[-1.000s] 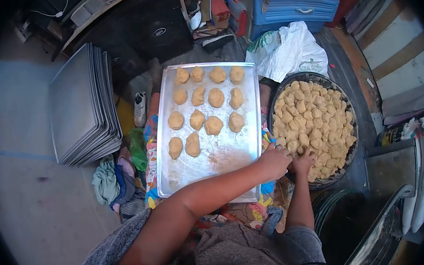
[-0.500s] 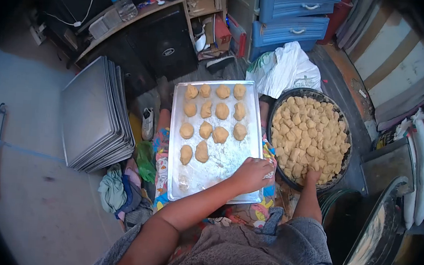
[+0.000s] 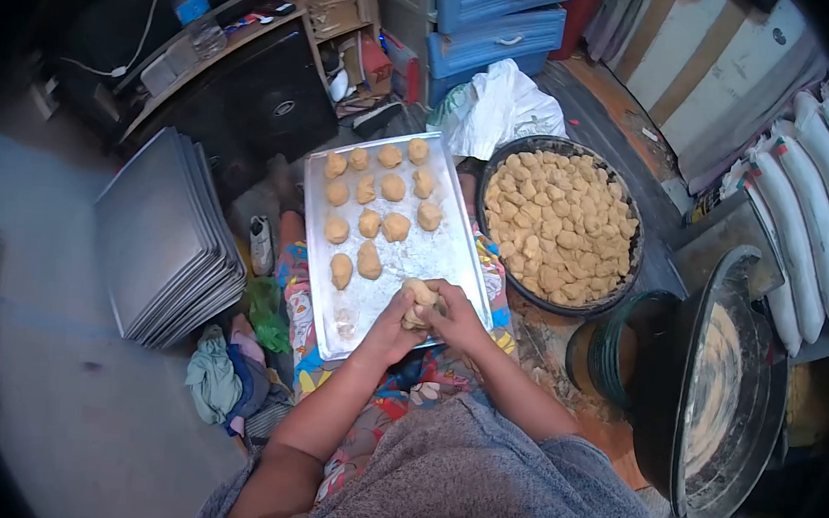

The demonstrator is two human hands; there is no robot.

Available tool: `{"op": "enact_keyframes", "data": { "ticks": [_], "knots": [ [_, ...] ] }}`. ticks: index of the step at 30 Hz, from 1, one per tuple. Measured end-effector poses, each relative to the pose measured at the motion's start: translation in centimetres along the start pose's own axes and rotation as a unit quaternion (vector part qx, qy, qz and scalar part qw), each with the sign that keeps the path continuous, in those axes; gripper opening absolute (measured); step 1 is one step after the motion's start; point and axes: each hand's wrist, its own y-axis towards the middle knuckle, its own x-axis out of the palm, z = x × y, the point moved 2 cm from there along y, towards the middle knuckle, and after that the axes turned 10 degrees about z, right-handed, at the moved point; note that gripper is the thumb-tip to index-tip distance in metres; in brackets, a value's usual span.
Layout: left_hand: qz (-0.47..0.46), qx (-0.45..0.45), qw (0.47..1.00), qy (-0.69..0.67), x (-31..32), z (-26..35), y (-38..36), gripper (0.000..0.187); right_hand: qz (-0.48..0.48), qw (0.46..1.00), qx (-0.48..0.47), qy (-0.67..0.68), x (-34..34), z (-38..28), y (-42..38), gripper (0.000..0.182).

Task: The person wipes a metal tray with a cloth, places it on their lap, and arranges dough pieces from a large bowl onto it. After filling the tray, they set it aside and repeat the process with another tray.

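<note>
A lump of dough [image 3: 419, 298] is held between my two hands, over the near part of a metal baking tray [image 3: 454, 252]. My left hand [image 3: 392, 330] grips it from the left, fingers wrapped round it. From the right, my right hand [image 3: 457, 318] presses on the same lump with thumb and fingers. Several dough balls [image 3: 393, 187] lie in rough rows across the far and middle parts of the tray, which rests on my lap. To the right, a round black tub [image 3: 637, 247] holds a heap of dough pieces [image 3: 561, 222].
At left stands a stack of metal trays [image 3: 148, 238]. A white plastic bag [image 3: 504, 110] lies beyond the tub. On the right, a large black basin [image 3: 697, 379] dusted with flour leans upright, near green round containers [image 3: 612, 352] and long white sacks [image 3: 808, 202].
My right hand has left the tub and come over the tray, where both hands now hold a dough lump. The left hand has moved left from the tray's right edge. The view has turned rightward.
</note>
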Motion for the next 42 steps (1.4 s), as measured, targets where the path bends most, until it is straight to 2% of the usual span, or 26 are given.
{"op": "enact_keyframes", "data": {
  "ticks": [2, 3, 4, 5, 7, 8, 10, 11, 13, 15, 17, 18, 20, 24, 26, 27, 29, 31, 33, 35, 37, 38, 39, 40, 41, 42],
  "knots": [
    [0.049, 0.024, 0.997, 0.052, -2.2, 0.8, -1.4, 0.038, -0.037, 0.982, 0.123, 0.141, 1.5, 0.9, 1.2, 0.026],
    [0.055, 0.03, 0.997, 0.051, -2.7, 1.2, -2.5, 0.038, -0.037, 0.96, 0.167, 0.223, 2.0, 1.5, 1.6, 0.023],
    [0.074, 0.043, 0.994, 0.063, -3.4, 1.7, -3.4, 0.036, -0.044, 0.949, 0.207, 0.233, 1.6, 0.7, 2.3, 0.021],
    [0.091, 0.055, 0.992, 0.073, -3.9, 2.0, -4.2, 0.035, 0.007, 0.956, 0.169, 0.239, 2.1, 0.6, 3.2, 0.024],
    [0.126, 0.071, 0.987, 0.073, -4.9, 2.4, -4.9, 0.032, 0.162, 0.985, -0.026, 0.055, 1.9, -0.9, 4.8, 0.03],
    [0.148, 0.073, 0.986, 0.031, -5.5, 2.4, -5.0, 0.031, 0.159, 0.985, -0.026, 0.053, 2.1, -0.5, 5.4, 0.03],
    [0.154, 0.064, 0.985, -0.044, -6.4, 2.3, -5.0, 0.031, 0.141, 0.947, -0.166, -0.237, 3.0, 0.0, 6.3, 0.038],
    [0.153, 0.066, 0.985, -0.045, -6.7, 2.2, -4.9, 0.031, 0.14, 0.946, -0.169, -0.237, 3.3, 0.5, 6.0, 0.038],
    [0.136, 0.095, 0.984, -0.065, -6.4, 2.5, -5.1, 0.032, -0.007, 0.905, -0.12, -0.407, 4.9, -0.3, 4.5, 0.047],
    [0.145, 0.104, 0.982, -0.066, -6.6, 2.7, -5.0, 0.031, -0.019, 0.902, -0.089, -0.423, 5.1, -0.1, 4.5, 0.045],
    [0.152, 0.108, 0.98, -0.066, -6.5, 2.8, -4.8, 0.03, 0.114, 0.889, -0.262, -0.357, 5.1, 1.5, 4.9, 0.047],
    [0.156, 0.111, 0.981, -0.042, -6.3, 2.9, -4.6, 0.03, 0.114, 0.889, -0.261, -0.357, 5.2, 2.7, 5.3, 0.047],
    [0.16, 0.114, 0.98, -0.016, -6.0, 3.1, -4.3, 0.03, 0.011, 0.944, -0.166, -0.285, 5.6, 4.7, 6.1, 0.047],
    [0.158, 0.11, 0.981, 0.023, -4.4, 3.3, -3.8, 0.03, -0.012, 0.9, -0.15, -0.41, 5.1, -0.1, 5.5, 0.053],
    [0.165, 0.119, 0.978, 0.048, -4.5, 3.4, -3.2, 0.029, -0.005, 0.955, -0.138, -0.263, 5.3, -1.7, 4.9, 0.057],
    [0.166, 0.119, 0.978, 0.047, -3.9, 3.7, -3.3, 0.029, -0.007, 0.955, -0.138, -0.263, 5.2, -1.8, 4.7, 0.057],
    [0.155, 0.134, 0.979, 0.021, -2.8, 4.0, -3.4, 0.03, -0.207, 0.973, -0.102, -0.007, 5.4, -1.9, 3.6, 0.058],
    [0.146, 0.124, 0.981, 0.038, -2.5, 4.0, -3.4, 0.032, -0.172, 0.982, -0.079, -0.006, 4.4, -2.2, 3.3, 0.052],
    [0.126, 0.124, 0.98, 0.087, -2.4, 3.9, -3.1, 0.035, -0.069, 0.997, -0.002, 0.032, 2.8, -0.6, 4.4, 0.044],
    [0.123, 0.128, 0.979, 0.098, -2.7, 4.0, -2.9, 0.034, 0.116, 0.987, -0.108, -0.019, 1.6, 0.0, 5.4, 0.038],
    [0.195, 0.155, 0.934, 0.257, -3.7, 3.9, -2.3, 0.032, 0.2, 0.963, -0.129, -0.124, 0.7, -1.0, 5.4, 0.039],
    [0.195, 0.153, 0.934, 0.257, -4.3, 3.5, -2.0, 0.032, 0.2, 0.963, -0.128, -0.125, 0.6, 0.2, 5.2, 0.039],
    [0.203, 0.283, 0.824, 0.447, -4.9, 3.5, -1.9, 0.032, 0.166, 0.932, -0.174, -0.27, 0.8, 2.0, 4.9, 0.04],
    [0.198, 0.394, 0.66, 0.609, -4.4, 3.8, -2.3, 0.033, 0.127, 0.878, -0.217, -0.408, 1.2, 2.5, 4.7, 0.04],
    [0.198, 0.395, 0.659, 0.609, -4.3, 3.7, -2.4, 0.033, 0.127, 0.878, -0.218, -0.407, 1.3, 3.1, 4.6, 0.04],
    [0.218, 0.374, 0.599, 0.673, -3.2, 4.1, -3.0, 0.034, 0.12, 0.888, -0.198, -0.398, 1.3, 3.1, 4.6, 0.038]
  ]
}}
